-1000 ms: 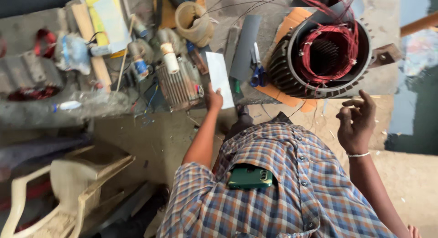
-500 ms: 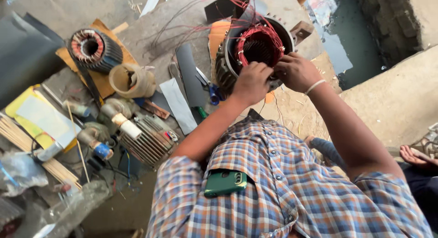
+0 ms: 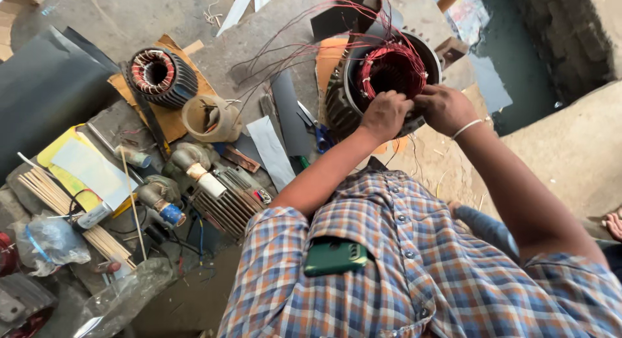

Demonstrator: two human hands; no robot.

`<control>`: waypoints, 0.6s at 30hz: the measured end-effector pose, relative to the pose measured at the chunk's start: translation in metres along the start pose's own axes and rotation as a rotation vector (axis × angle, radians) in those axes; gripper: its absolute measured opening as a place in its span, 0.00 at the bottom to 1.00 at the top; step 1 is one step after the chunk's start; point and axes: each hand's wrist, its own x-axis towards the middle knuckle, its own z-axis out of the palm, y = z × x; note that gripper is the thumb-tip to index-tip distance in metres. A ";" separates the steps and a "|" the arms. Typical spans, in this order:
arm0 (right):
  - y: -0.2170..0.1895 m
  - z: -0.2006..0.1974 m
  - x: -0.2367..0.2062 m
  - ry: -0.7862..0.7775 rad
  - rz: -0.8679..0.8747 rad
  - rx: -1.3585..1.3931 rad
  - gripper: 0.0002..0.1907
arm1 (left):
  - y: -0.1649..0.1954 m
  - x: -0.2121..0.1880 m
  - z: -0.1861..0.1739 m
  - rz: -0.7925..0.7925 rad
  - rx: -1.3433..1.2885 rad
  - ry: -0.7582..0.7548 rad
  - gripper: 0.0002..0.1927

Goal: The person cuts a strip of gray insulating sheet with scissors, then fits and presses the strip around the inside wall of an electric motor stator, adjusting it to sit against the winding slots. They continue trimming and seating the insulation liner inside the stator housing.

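both hands at the rim of a motor stator

concrete floor (image 3: 129, 20) spread with parts, largest first. dark rolled sheet (image 3: 45, 85) lying at the left edge of the floor. large motor stator (image 3: 382, 79) with red copper windings standing toward the far edge, loose red wires trailing off to its left. finned grey motor housing (image 3: 230, 198) lying near the middle, close to the checked shirt. smaller wound stator (image 3: 159, 75) resting on a piece of cardboard, left of the large one. beige tape roll (image 3: 210, 117) just beside that cardboard. bundle of thin wooden sticks (image 3: 71, 215) toward the left edge. blue-handled scissors (image 3: 317, 132) lying just left of the large stator. green phone (image 3: 335, 257) tucked in the shirt pocket. left hand (image 3: 385, 114) curled closed at the near rim of the large stator, fingers bent onto the windings; what is pinched, cannot tell. right hand (image 3: 444, 108) just beside, touching the same rim, fingers folded down, a pale band at the wrist.
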 end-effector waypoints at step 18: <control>-0.068 -0.016 -0.048 -0.011 0.217 0.517 0.07 | -0.068 -0.122 -0.017 -1.141 0.145 -0.117 0.44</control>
